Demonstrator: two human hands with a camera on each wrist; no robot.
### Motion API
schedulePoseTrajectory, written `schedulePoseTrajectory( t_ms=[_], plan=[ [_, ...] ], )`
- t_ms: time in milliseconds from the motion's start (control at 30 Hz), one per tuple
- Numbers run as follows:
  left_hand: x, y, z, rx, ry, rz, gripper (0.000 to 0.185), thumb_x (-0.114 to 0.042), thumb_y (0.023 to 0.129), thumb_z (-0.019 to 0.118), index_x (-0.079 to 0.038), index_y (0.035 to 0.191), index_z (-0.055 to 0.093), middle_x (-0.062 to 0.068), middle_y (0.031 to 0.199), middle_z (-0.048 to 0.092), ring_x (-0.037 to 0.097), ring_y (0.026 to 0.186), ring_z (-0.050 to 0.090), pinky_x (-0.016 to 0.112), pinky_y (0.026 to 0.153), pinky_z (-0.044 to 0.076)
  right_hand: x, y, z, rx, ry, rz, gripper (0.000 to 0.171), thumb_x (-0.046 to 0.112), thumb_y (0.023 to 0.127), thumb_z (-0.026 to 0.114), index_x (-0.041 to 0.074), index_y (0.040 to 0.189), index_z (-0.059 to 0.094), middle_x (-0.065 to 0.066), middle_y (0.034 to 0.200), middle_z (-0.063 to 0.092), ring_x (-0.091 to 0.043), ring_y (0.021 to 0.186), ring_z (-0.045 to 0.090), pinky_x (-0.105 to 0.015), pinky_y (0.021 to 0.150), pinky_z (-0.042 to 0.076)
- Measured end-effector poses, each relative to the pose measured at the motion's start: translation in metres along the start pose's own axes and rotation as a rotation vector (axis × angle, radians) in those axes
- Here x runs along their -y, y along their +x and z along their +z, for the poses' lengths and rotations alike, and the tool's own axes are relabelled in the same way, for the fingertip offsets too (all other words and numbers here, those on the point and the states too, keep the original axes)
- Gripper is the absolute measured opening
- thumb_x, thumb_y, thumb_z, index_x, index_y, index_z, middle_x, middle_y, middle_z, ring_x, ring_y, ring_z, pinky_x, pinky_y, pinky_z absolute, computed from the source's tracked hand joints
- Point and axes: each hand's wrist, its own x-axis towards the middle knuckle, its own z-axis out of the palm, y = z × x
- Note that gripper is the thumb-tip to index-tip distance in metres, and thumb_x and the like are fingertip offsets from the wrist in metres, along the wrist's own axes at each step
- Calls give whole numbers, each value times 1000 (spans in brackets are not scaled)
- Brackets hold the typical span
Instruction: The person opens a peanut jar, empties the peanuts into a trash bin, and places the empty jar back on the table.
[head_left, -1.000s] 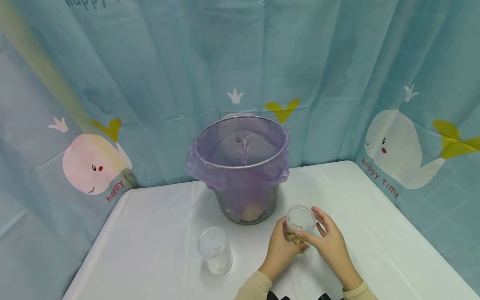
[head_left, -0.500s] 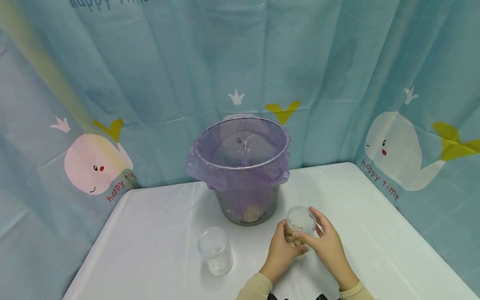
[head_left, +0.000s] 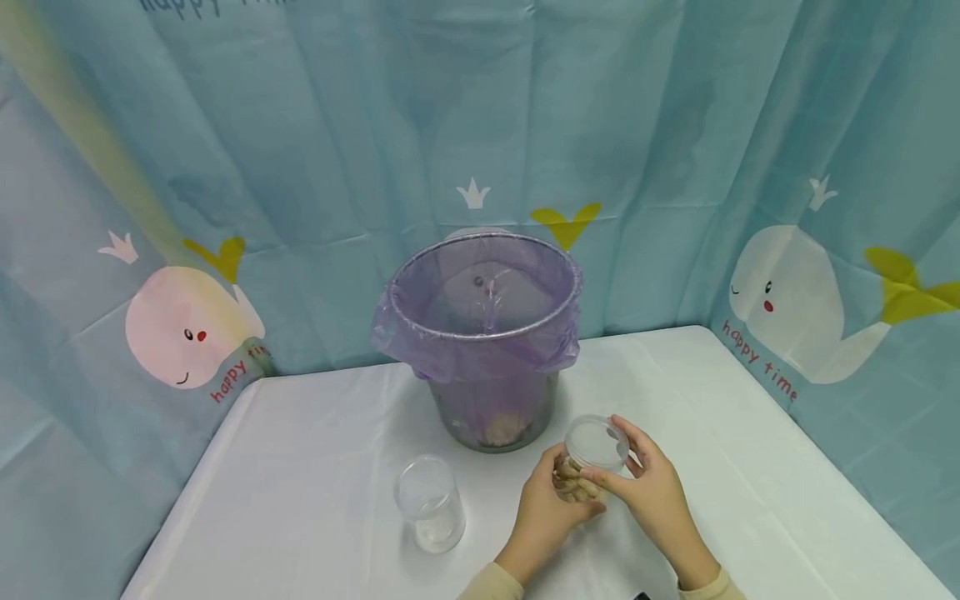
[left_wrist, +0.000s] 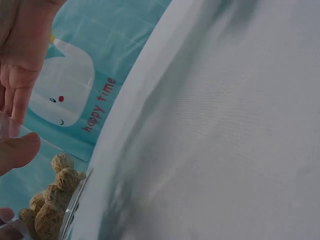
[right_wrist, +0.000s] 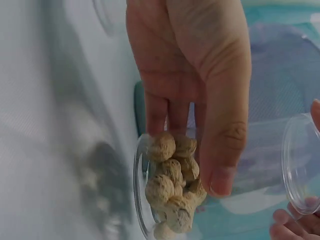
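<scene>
A clear plastic jar (right_wrist: 250,160) with unshelled peanuts (head_left: 576,483) in its bottom is held between both hands, above the table right of centre. My left hand (head_left: 543,512) grips the lower part, its thumb over the peanuts in the right wrist view. At the jar's top, my right hand (head_left: 656,492) holds a clear round lid (head_left: 596,442) by its edge, thumb in front and fingers behind. Whether the lid is free of the jar's mouth, I cannot tell. Peanuts (left_wrist: 55,200) also show in the left wrist view.
To the left of the hands, another clear jar (head_left: 431,504) stands upright without a lid. Behind it is a mesh trash bin (head_left: 495,417) lined with a purple bag (head_left: 480,358). A white cloth covers the table (head_left: 300,467); a blue curtain (head_left: 337,167) surrounds the back and sides.
Both hands have shifted slightly left with the jar, the left hand more so. The jar's lower part now shows more to the left. The bin and the other jar have stayed put.
</scene>
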Motion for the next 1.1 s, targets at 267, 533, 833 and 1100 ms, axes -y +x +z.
schedulePoseTrajectory(
  t_ms=[267,533,833,1100],
  plan=[
    [-16,-11,-15,-52,45,22,86,-24,73,88,-9,145,45,6,139,58,20,115,58,48,103,53,18,-5,0,19,53,-14,80,20,79,84,7,147,43,-17,157,38,-40,145,37,-51,112,36],
    [-27,-22,-26,-57,56,64,88,-25,75,87,-3,145,40,16,143,53,32,127,56,50,105,51,30,-11,-1,53,143,-38,78,12,82,81,2,148,41,-18,159,33,-41,150,24,-47,110,36],
    [-34,-31,-38,-85,111,88,89,-24,73,89,-6,146,41,16,144,53,32,127,56,47,105,51,36,-15,0,87,234,-30,73,8,84,78,5,148,43,-13,159,35,-35,149,30,-12,98,48],
    [-43,-41,-50,-102,136,96,90,-26,74,88,-7,148,40,13,146,50,34,133,51,54,110,45,39,-16,2,125,328,-68,70,3,86,74,3,148,42,-16,158,34,-4,135,48,-12,96,51]
  ],
)
